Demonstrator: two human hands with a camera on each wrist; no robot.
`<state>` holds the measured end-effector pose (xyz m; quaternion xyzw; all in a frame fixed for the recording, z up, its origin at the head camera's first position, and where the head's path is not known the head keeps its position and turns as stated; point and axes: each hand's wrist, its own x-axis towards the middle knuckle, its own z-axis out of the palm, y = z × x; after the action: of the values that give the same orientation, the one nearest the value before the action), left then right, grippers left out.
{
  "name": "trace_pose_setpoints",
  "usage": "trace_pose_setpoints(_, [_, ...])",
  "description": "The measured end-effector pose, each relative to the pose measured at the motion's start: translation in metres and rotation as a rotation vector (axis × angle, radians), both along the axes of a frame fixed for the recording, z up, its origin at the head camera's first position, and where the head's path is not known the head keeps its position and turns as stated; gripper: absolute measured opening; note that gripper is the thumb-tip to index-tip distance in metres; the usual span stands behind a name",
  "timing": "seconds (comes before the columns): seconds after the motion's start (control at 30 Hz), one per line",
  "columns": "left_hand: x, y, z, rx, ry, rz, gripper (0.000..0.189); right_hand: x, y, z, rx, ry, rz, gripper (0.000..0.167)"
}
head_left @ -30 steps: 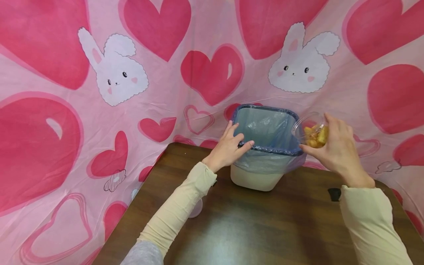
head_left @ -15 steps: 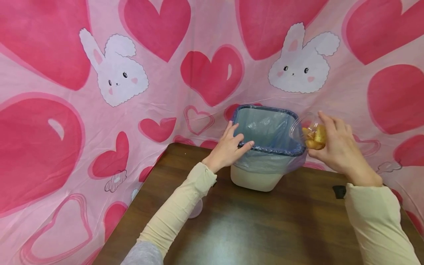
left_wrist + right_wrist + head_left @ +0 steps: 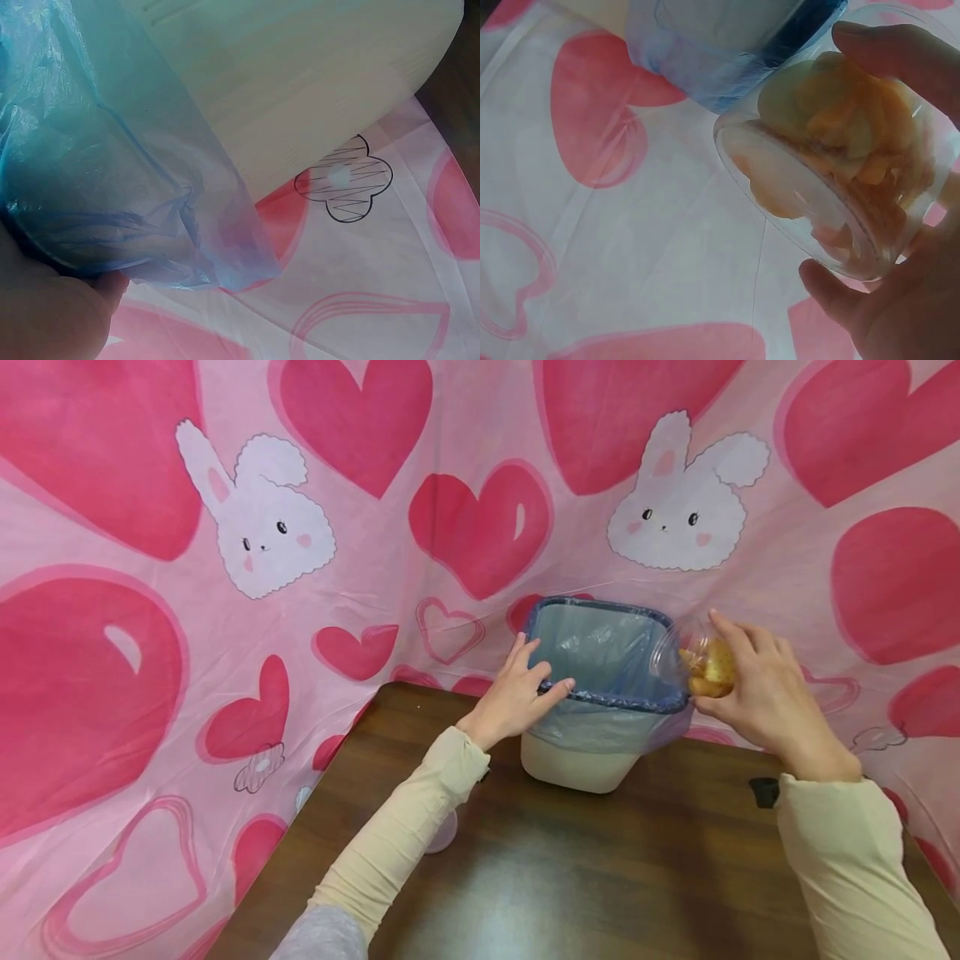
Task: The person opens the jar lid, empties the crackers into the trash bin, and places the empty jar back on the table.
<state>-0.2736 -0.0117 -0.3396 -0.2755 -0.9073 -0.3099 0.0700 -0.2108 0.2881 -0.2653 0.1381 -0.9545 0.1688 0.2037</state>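
Near the back of the table stands an off-white trash bin (image 3: 581, 764), lined with a translucent blue trash bag (image 3: 611, 727) folded over its rim. My left hand (image 3: 513, 693) holds the bin at its near-left rim corner; in the left wrist view the fingers (image 3: 56, 311) meet the bag's edge. My right hand (image 3: 765, 693) grips a clear plastic cup (image 3: 671, 656) just beyond the bin's right rim. The cup lies tilted, mouth toward the bin. Yellow-orange food pieces (image 3: 847, 120) sit inside it, close to the base.
A pale round lid (image 3: 444, 833) lies on the brown wooden table (image 3: 570, 877), partly hidden by the left forearm. A small black object (image 3: 765, 792) is at the right, near the sleeve. A pink heart-and-bunny cloth (image 3: 480, 427) hangs behind the table.
My right hand has brought the cup slightly left, closer to the bin's rim, and turned it a little. The food pieces have shifted within the cup. My left hand stays on the rim.
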Motion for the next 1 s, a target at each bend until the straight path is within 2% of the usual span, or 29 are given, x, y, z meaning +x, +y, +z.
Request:
trace_pose_setpoints(0.37, [-0.0013, 0.0009, -0.0007, -0.011, 0.010, 0.004, 0.045, -0.0026, -0.0026, 0.0005, 0.009, 0.028, 0.023, 0.090])
trace_pose_setpoints(0.63, [-0.0001, 0.0015, 0.0007, -0.009, 0.010, 0.002, 0.045, -0.0008, -0.0058, 0.0024, 0.037, -0.002, 0.015, 0.089])
trace_pose_setpoints(1.0, [-0.0003, 0.0008, 0.0003, -0.016, 0.010, 0.004, 0.044, -0.0030, -0.0081, 0.0027, 0.139, 0.073, 0.044, 0.092])
